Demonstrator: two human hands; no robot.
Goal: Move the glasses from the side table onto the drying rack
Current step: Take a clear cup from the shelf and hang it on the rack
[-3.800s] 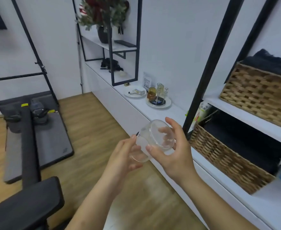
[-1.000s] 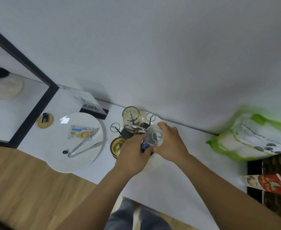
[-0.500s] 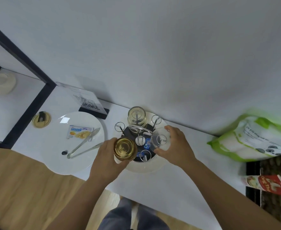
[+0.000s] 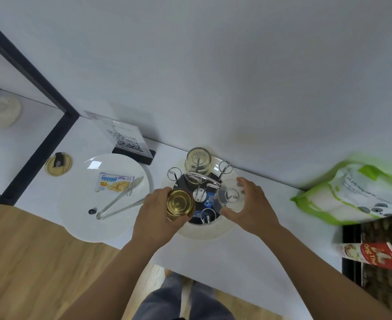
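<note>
A round drying rack [image 4: 204,232] with wire loop pegs stands on the white counter against the wall. A clear glass [image 4: 197,160] sits upside down on its far peg. My right hand [image 4: 251,206] is wrapped around a second clear glass [image 4: 230,197], upside down over a peg on the rack's right side. My left hand [image 4: 154,215] grips an amber glass [image 4: 180,204], bottom up, at the rack's left side. Two wire pegs [image 4: 174,174] at the back stand bare.
A white plate [image 4: 79,204] with metal tongs [image 4: 118,202] and a snack packet [image 4: 113,182] lies left of the rack. A QR code stand [image 4: 125,140] is behind it. A green-white bag [image 4: 356,192] and a red packet [image 4: 373,256] are to the right.
Since half a second ago both hands have hardly moved. One second ago both hands held the clear glass over the rack; my left hand has since shifted to the amber glass.
</note>
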